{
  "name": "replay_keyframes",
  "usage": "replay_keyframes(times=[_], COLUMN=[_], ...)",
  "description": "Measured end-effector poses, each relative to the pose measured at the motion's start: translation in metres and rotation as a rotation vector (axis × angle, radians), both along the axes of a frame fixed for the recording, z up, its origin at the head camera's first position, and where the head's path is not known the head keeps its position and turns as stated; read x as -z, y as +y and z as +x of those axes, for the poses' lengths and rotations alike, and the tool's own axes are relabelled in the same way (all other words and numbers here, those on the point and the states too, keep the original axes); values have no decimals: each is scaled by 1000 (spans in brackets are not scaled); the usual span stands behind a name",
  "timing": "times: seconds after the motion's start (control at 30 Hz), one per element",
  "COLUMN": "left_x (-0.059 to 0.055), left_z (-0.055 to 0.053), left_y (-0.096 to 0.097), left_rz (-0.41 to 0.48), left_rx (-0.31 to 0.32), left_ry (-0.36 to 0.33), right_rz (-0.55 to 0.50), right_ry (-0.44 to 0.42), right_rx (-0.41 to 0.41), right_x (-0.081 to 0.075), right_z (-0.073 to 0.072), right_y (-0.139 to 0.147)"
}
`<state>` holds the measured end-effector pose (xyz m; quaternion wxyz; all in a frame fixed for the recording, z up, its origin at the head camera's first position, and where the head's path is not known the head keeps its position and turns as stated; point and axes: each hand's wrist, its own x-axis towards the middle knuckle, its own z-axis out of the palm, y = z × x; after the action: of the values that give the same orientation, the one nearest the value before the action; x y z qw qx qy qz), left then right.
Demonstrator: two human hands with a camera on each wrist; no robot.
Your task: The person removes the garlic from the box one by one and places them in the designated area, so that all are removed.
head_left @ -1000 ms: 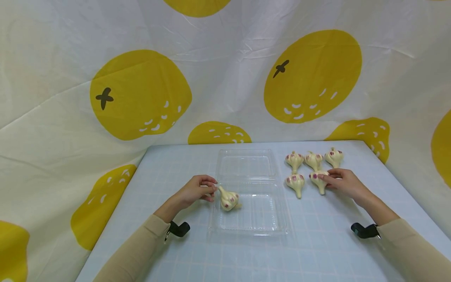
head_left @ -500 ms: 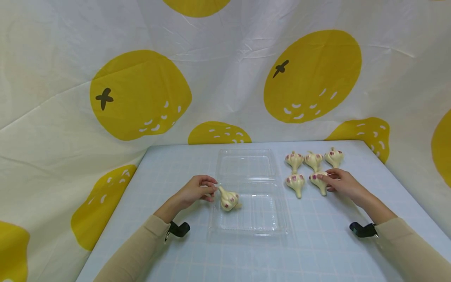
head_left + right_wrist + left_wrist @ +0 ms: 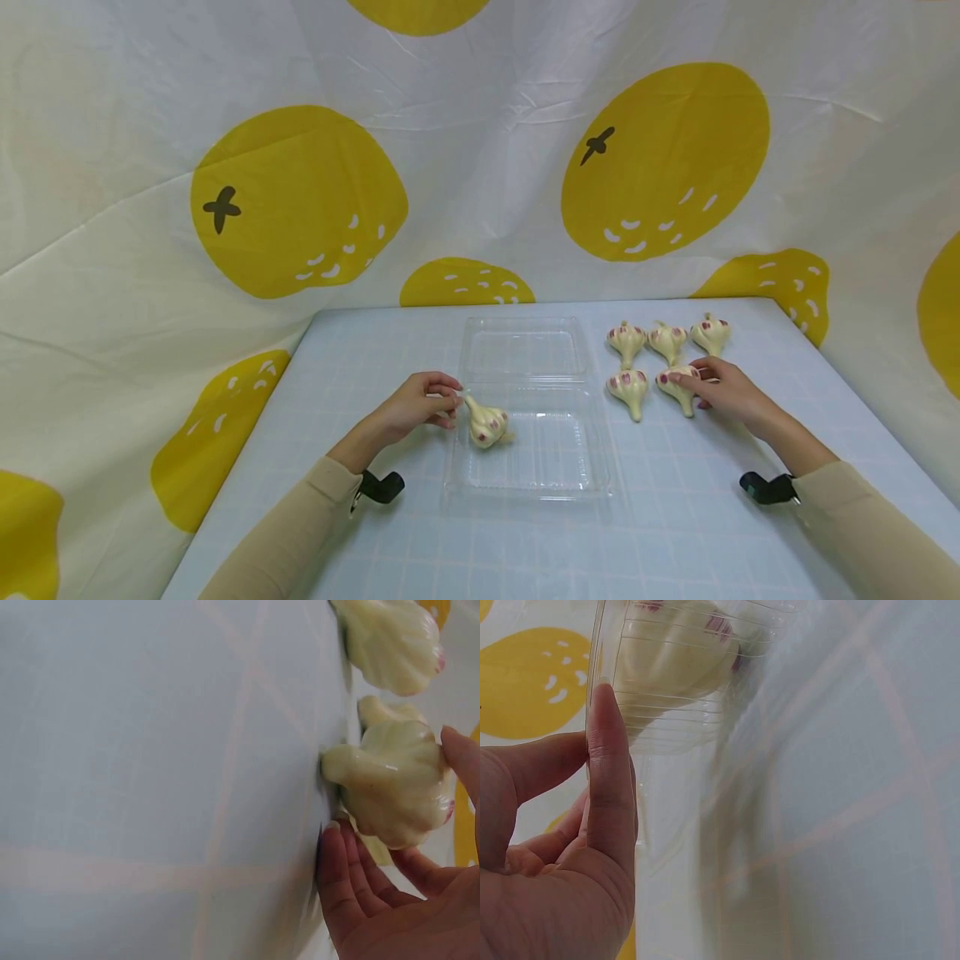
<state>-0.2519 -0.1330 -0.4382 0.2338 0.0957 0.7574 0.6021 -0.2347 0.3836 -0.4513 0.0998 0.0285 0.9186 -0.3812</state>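
A clear plastic clamshell box lies open on the table with its lid folded back. One garlic bulb sits in the left part of its base. My left hand is at the box's left rim, and in the left wrist view thumb and forefinger pinch the thin clear wall. Right of the box, my right hand holds another garlic bulb, thumb on its top and fingers about its side. That bulb's stem end points down toward the tablecloth; whether it touches is unclear.
Several more garlic bulbs stand beside the held one: one just left, and a back row with a left bulb, a middle bulb and a right bulb. A lemon-print cloth hangs behind the table.
My right hand has shifted slightly to the left, its thumb reaching farther over the garlic bulb, which has tilted a little. The left hand and the box have stayed put.
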Motion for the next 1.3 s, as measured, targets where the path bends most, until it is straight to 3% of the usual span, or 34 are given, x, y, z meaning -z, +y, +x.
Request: replay_keyframes(times=[0.63, 0.97, 1.3], left_x=[-2, -1, 0], left_z=[1, 0, -1], left_y=[0, 0, 0], left_rz=[-10, -4, -1], left_rx=[9, 12, 17], left_ry=[5, 9, 14], right_rz=[7, 70, 121], right_ry=[-34, 49, 225], right_rx=[5, -7, -17], right_x=[-8, -21, -43], right_z=[6, 15, 24], right_y=[4, 9, -6])
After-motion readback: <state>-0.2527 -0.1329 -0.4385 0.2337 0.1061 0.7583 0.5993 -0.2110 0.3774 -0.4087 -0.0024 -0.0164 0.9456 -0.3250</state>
